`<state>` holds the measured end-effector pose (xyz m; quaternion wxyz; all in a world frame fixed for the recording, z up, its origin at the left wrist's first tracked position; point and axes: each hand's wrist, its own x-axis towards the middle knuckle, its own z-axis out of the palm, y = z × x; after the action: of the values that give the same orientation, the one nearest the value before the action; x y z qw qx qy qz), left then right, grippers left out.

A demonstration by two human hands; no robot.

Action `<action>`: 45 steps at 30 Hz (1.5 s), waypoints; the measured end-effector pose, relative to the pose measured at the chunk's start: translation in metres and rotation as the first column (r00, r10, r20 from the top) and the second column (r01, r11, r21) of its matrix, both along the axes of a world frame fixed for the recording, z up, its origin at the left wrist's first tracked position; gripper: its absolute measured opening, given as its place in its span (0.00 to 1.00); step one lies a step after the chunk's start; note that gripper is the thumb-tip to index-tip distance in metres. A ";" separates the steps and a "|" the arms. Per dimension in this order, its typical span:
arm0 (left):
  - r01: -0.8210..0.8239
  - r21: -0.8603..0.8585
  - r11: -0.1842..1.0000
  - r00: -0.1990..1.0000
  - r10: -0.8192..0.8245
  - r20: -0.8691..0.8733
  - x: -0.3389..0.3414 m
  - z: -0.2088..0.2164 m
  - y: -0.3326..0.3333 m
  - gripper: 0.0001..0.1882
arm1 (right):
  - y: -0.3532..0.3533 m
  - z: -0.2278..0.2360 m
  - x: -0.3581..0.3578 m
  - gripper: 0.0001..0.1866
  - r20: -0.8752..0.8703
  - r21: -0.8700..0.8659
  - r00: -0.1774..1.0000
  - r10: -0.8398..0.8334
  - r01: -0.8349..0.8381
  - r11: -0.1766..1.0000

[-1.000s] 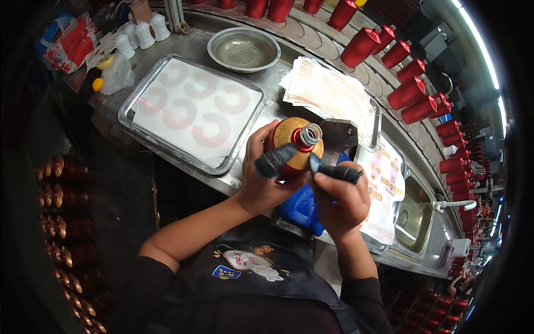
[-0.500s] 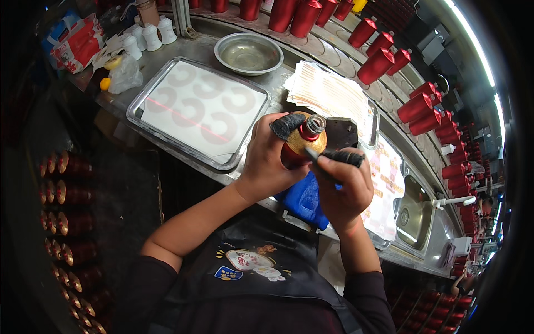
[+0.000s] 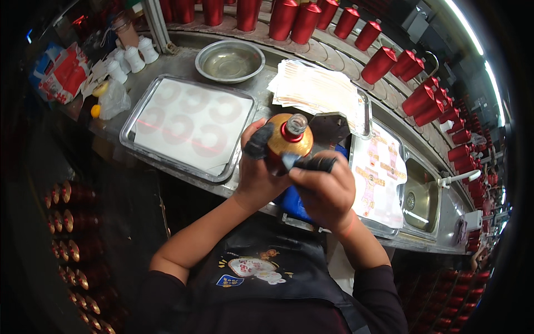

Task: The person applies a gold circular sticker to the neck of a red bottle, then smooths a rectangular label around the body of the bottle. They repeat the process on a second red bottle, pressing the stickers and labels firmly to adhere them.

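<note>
Head view shows the left hand [image 3: 257, 173] gripping a gold bottle [image 3: 288, 142] above the bench edge, the right hand [image 3: 324, 189] pinching something at its neck, so I'd guess the label stack [image 3: 317, 89] waits.

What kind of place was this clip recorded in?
Probably a bottling or labelling line in a factory. Rows of identical red bottles run along the far edge of a steel workbench, a stack of printed labels lies on it, and the left hand holds a gold-shouldered bottle.
</note>
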<state>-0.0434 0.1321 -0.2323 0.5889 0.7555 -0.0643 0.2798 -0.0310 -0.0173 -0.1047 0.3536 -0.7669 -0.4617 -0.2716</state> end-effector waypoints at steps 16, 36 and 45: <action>0.236 -0.629 0.740 0.591 -0.623 -0.512 0.031 0.087 -0.054 0.46 | -0.134 -0.058 -0.039 0.30 -0.957 0.149 0.288 0.048 0.341 0.928; 0.038 -0.366 0.930 0.859 -0.218 -0.464 0.082 0.053 -0.003 0.31 | -0.160 -0.067 -0.024 0.44 -0.917 -0.126 0.342 -0.206 0.242 0.962; -0.065 -0.279 0.958 0.673 -0.164 -0.721 0.154 0.022 0.066 0.14 | -0.152 -0.074 -0.004 0.30 -0.944 0.042 0.311 -0.107 0.437 0.898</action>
<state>0.1107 0.1984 -0.2105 0.6732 0.7099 0.1987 -0.0591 -0.0348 -0.1691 -0.1783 0.6069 -0.7901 0.0021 0.0861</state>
